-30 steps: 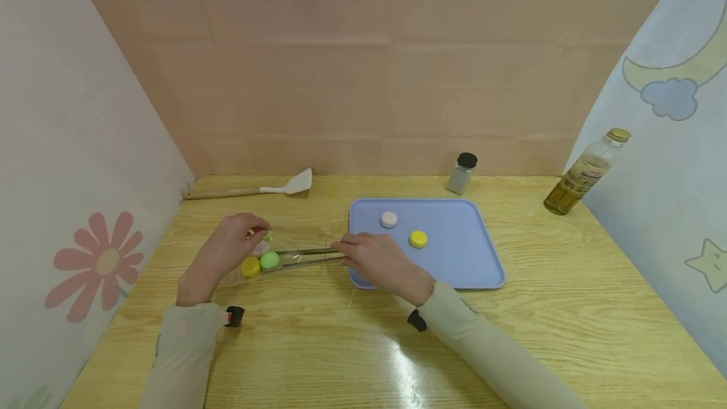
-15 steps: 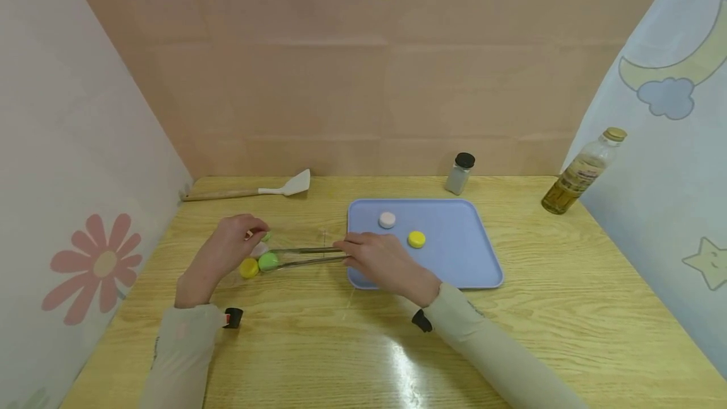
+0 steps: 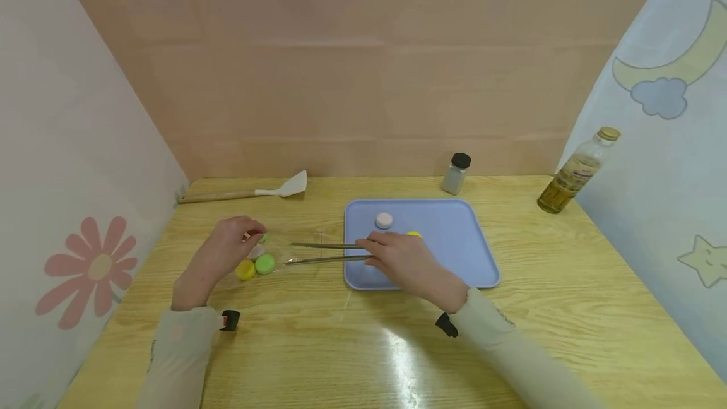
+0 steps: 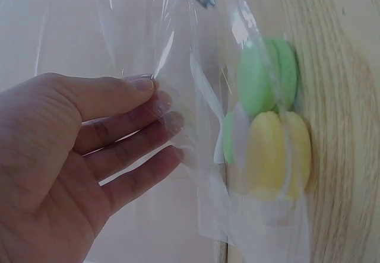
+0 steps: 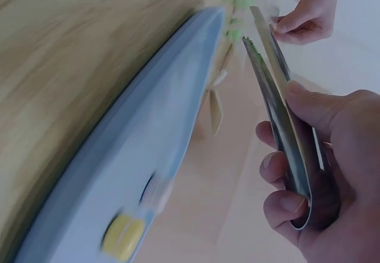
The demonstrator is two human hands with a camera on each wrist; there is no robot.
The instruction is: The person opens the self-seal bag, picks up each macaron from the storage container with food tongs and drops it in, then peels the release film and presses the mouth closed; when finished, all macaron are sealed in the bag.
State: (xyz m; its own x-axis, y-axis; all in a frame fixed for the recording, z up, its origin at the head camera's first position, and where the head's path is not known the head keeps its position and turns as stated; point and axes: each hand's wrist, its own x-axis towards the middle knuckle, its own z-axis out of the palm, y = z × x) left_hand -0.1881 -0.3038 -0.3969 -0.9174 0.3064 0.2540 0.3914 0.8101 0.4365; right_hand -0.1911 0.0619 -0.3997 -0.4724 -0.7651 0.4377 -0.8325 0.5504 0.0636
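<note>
Head view shows us two hands well apart over the counter [image 3: 318, 346], the left hand [image 3: 221, 246] toward its left edge, thumb and fingers pinching the film of a clear bag [image 4: 172, 55]. We judge that the film is lifted so the bag's mouth gapes toward the tray [image 3: 468, 251], which lies mid-counter to its right. In the bag, near the left hand, sit a green macaron [image 3: 264, 264], a yellow macaron [image 3: 245, 269], a pale macaron [image 3: 257, 251] and a partly hidden second green macaron [image 3: 264, 238]. The right hand [image 3: 406, 257] is above the tray, fingers curled round metal tongs [image 5: 288, 144] whose arms stand apart with nothing between them, probably gripped loosely to leave room for a macaron. The film being so clear, we cannot tell whether the tong tips are within the bag or outside it. Near the tray's far left corner rests a pink macaron [image 3: 384, 220]; a second yellow macaron [image 3: 414, 233] shows behind the right hand, the two apparently spaced to avoid touching.
</note>
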